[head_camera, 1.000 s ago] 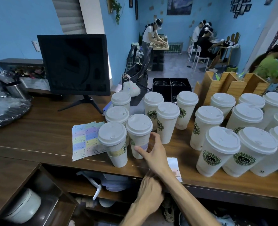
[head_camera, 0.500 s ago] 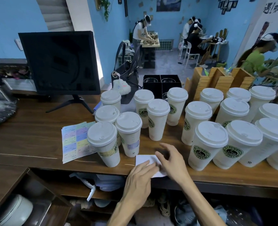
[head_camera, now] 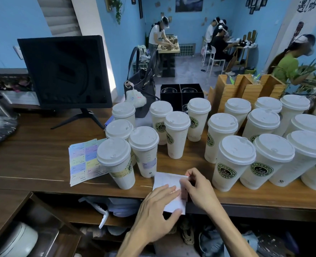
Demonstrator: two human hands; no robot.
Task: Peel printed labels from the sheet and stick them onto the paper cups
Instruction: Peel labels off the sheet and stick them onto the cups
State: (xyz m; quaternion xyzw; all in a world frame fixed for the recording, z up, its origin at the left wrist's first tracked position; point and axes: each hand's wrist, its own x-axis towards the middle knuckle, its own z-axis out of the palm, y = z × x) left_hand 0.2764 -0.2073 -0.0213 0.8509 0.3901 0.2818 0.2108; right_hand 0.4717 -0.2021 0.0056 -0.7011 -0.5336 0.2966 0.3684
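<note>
A white label sheet (head_camera: 169,184) lies at the counter's front edge, partly overhanging it. My left hand (head_camera: 157,208) presses flat on the sheet with straight fingers. My right hand (head_camera: 196,186) pinches something at the sheet's right edge with curled fingers; what it pinches is hidden. Several white lidded paper cups stand on the counter. The two nearest on the left, one (head_camera: 119,164) with a yellow label and one (head_camera: 146,153) with a pale purple label, stand just left of the sheet. Unlabelled cups (head_camera: 233,164) crowd the right.
A coloured label sheet (head_camera: 84,162) lies left of the cups. A black monitor (head_camera: 64,71) stands at the back left, a dark bag (head_camera: 144,84) and black box (head_camera: 181,93) behind the cups. Wooden holders (head_camera: 246,89) stand at back right. People work in the room beyond.
My right hand left the purple-labelled cup and came down to the white sheet. My left hand rose from below the counter and now presses the sheet.
</note>
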